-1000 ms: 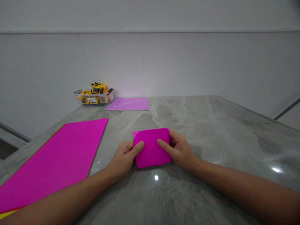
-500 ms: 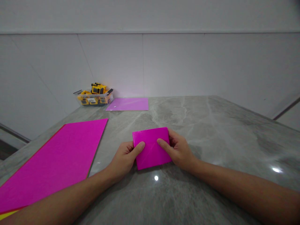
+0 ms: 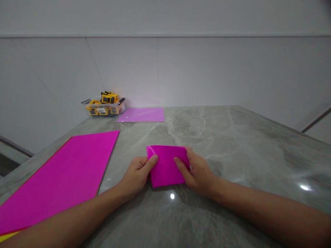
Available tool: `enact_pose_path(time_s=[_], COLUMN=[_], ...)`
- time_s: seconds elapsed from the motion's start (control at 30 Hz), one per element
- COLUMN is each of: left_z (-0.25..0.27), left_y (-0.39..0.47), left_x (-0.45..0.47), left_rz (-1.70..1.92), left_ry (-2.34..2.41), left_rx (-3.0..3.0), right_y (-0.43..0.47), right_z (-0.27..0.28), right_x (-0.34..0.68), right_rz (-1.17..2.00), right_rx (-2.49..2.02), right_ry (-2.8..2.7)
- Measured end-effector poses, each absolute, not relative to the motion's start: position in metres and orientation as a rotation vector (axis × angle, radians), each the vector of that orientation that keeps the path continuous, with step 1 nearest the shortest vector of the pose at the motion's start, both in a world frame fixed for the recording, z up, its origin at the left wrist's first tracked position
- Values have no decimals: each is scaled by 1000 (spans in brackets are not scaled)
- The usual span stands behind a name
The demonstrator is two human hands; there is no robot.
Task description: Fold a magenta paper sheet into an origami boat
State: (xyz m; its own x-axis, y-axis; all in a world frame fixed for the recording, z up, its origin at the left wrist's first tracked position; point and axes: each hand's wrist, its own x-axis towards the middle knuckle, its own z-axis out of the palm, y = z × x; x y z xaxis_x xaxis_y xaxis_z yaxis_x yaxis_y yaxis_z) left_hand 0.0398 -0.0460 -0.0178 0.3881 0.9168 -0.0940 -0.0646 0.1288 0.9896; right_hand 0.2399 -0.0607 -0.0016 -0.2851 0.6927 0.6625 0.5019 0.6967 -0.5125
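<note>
A small folded piece of magenta paper [image 3: 167, 168], with faint crease lines across its face, is held just above the table in the middle of the view. My left hand [image 3: 139, 174] pinches its left edge, thumb on the front face. On the right edge my right hand [image 3: 198, 172] grips it the same way, its thumb lying across the face. The fingers behind the paper are hidden on both sides.
Left of my hands lies a stack of large coloured sheets [image 3: 67, 172], magenta on top, red and yellow at the edges. At the back are a lilac pack [image 3: 144, 114] and a clear bin [image 3: 103, 110] of yellow toy trucks. The grey marble table [image 3: 232, 144] meets a wall.
The folded paper has tilted, its top right corner dropping and its top edge now nearly level. My right hand has moved slightly down with it; my left hand is almost unmoved.
</note>
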Motion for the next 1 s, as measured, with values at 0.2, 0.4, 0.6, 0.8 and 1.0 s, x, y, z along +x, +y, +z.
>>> enact_pose_path(time_s=[0.2, 0.4, 0.6, 0.8, 1.0], left_z=[-16, -2, 2, 8, 1], left_y=[-46, -49, -44, -32, -34], left_x=[41, 42, 35, 29, 38], left_rz=[911, 890, 751, 961, 1022], left_ry=[855, 752, 804, 674, 623], left_rx=[1164, 1048, 1002, 633, 606], right_y=[-64, -61, -59, -55, -47], right_z=[2, 7, 11, 11, 5], right_x=[240, 250, 255, 261, 253], right_rz=[161, 310, -148, -460, -484], right_rx=[-666, -389, -309, -478, -573], right_ry=[-2100, -2163, -2328, -2291, -2481])
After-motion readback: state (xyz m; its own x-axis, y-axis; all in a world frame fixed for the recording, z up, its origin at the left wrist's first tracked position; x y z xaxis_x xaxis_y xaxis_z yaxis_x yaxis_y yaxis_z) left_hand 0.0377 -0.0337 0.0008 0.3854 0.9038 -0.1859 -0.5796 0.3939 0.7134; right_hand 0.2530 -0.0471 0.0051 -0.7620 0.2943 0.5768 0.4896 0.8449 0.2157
